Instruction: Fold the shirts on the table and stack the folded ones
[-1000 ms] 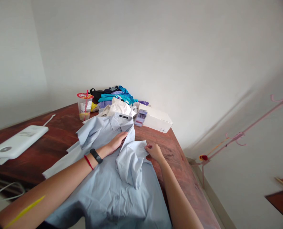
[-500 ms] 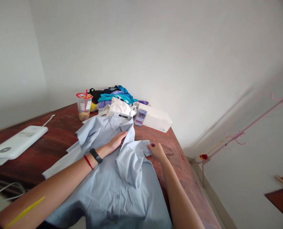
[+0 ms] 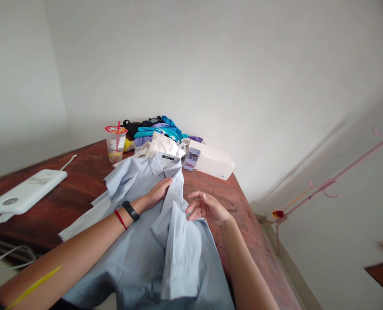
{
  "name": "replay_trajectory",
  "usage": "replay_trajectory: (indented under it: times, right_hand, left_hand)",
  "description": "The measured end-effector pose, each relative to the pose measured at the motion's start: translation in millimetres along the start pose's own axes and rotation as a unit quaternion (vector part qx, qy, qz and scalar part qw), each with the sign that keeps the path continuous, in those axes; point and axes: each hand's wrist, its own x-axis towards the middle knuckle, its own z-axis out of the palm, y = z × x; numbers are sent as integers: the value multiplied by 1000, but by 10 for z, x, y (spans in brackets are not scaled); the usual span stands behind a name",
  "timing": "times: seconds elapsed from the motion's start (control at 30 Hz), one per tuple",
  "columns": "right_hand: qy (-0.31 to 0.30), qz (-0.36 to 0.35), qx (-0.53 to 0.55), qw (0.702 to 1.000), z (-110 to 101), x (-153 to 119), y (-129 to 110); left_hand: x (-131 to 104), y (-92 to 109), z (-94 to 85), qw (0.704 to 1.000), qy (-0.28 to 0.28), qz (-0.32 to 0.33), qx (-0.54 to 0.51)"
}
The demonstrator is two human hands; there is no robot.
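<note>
A light blue shirt (image 3: 146,254) lies spread on the dark wooden table (image 3: 78,189), collar pointing away from me. My left hand (image 3: 157,193) presses flat on the shirt just below the collar; a black band and a red string sit on its wrist. My right hand (image 3: 204,207) hovers with fingers apart at the right shoulder of the shirt, holding nothing. One sleeve (image 3: 181,254) lies folded lengthwise down the middle of the shirt, running toward me.
Behind the shirt are a heap of coloured clothes (image 3: 155,129), a plastic cup with a red straw (image 3: 115,144) and a white box (image 3: 212,161). A white power bank (image 3: 26,196) with a cable lies at the left. Pink hangers (image 3: 333,183) hang at the right.
My right hand has carried the sleeve from the right side over onto the shirt's middle and let it go. The left hand has stayed pressed below the collar.
</note>
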Motion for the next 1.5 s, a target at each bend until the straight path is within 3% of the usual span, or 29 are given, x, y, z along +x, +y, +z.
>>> replay_trajectory:
  times: [0.07, 0.13, 0.2, 0.23, 0.4, 0.53, 0.73, 0.83, 0.97, 1.17, 1.5]
  right_hand:
    - [143, 4, -96, 985, -52, 144, 86]
    - [261, 25, -276, 925, -127, 257, 191]
    - [288, 50, -390, 873, -201, 310, 280]
    - [273, 67, -410, 868, -230, 314, 308]
    - [151, 140, -377, 903, -287, 221, 267]
    - [74, 188, -342, 918, -279, 111, 131]
    - [-14, 90, -174, 981, -169, 38, 23]
    - [-34, 52, -75, 995, -53, 72, 58]
    - [-81, 48, -6, 996, 107, 166, 178]
    - [-184, 78, 39, 979, 260, 282, 320]
    - [-207, 66, 63, 974, 266, 238, 322]
  left_hand:
    - [25, -28, -31, 998, -16, -39, -41]
    - [51, -46, -59, 997, -17, -48, -62]
    - [65, -43, -73, 997, -19, -41, -65]
    - [64, -33, -74, 997, -24, -40, -65]
    - [-11, 89, -45, 992, -76, -56, -82]
    - [-73, 166, -32, 992, -74, -63, -84]
    - [-98, 188, -24, 995, -49, -72, -41]
    - [-109, 176, -14, 998, -13, -55, 14]
    - [-108, 141, -10, 996, 16, 8, 88]
    - [-70, 116, -3, 996, -52, 26, 73]
    - [-64, 63, -57, 981, -101, 60, 155]
